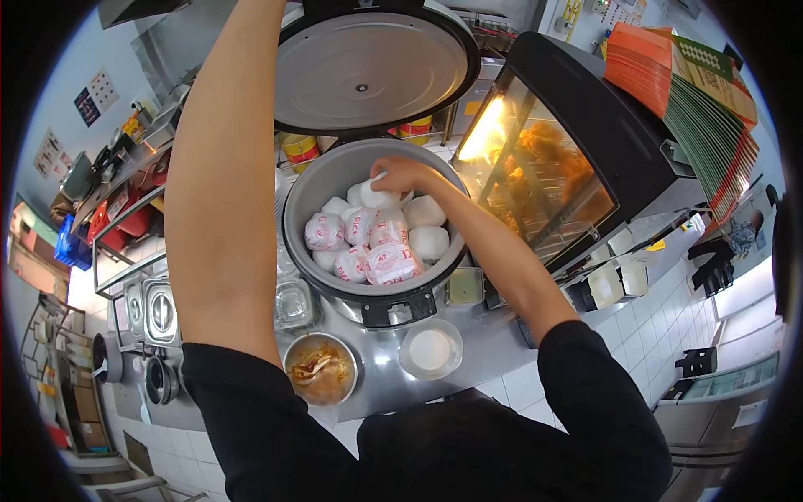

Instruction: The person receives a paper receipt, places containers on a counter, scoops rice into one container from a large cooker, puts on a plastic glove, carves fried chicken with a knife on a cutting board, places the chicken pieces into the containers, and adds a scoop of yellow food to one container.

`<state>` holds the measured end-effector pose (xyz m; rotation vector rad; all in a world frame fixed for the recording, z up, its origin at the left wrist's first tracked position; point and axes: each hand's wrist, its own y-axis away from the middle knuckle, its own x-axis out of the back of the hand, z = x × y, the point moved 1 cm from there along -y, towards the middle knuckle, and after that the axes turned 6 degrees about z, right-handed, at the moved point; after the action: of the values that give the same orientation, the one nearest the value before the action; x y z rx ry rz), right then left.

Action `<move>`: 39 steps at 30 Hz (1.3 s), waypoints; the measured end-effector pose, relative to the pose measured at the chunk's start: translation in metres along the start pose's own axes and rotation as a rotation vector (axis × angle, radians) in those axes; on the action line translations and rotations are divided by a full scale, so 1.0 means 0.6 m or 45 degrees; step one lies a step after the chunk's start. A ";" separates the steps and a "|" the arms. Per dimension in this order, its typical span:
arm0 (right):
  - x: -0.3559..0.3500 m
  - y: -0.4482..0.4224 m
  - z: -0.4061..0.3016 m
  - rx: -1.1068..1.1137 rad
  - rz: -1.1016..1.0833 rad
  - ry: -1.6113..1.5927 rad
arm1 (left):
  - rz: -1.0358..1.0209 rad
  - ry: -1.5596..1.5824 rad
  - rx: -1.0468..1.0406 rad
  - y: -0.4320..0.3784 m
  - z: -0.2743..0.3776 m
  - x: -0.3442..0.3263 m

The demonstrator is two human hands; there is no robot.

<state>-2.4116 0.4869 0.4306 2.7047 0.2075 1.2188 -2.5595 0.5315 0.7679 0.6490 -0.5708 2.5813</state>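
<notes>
Inside the large round cooker pot (295,213), my right hand (398,176) grips a white rounded bundle (378,196) near the back wall. Several plain white bundles (429,243) lie at the right and back. Bundles in paper with red print (393,263) are heaped at the front and left. My left arm reaches up past the raised cooker lid (370,69), and its hand is out of view beyond the top edge.
A lit glass display warmer (533,169) with fried food stands right of the pot. In front are a metal bowl of sauce (320,369), a clear tub with white contents (431,349) and clear plastic containers (293,304). Stacked folded cartons (706,132) rest on the warmer.
</notes>
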 end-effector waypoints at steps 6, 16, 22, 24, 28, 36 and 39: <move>0.037 0.289 0.043 0.229 0.097 -1.452 | 0.095 0.019 0.081 0.009 0.002 0.003; -0.218 0.639 0.294 -0.299 0.124 -1.177 | 0.279 -0.357 -0.541 0.323 -0.168 -0.078; -0.177 0.837 0.496 -0.785 0.644 -1.088 | 0.833 -0.374 0.344 0.520 -0.203 -0.325; -0.129 0.851 0.574 -0.794 0.882 -1.032 | 1.242 -0.559 0.148 0.555 -0.180 -0.395; -0.009 0.880 0.715 -1.017 1.366 -1.002 | 0.959 -0.109 0.079 0.610 -0.226 -0.600; 0.137 0.788 1.020 -1.105 1.641 -0.717 | 0.149 -0.329 0.608 0.731 -0.462 -0.951; 0.119 0.770 1.065 -1.181 1.370 -0.494 | 0.276 -0.138 0.576 0.718 -0.464 -0.973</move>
<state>-1.8579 -0.0112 0.1623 2.0141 -1.5757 0.5770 -2.3939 0.1377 0.1187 0.9193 -0.0828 2.9218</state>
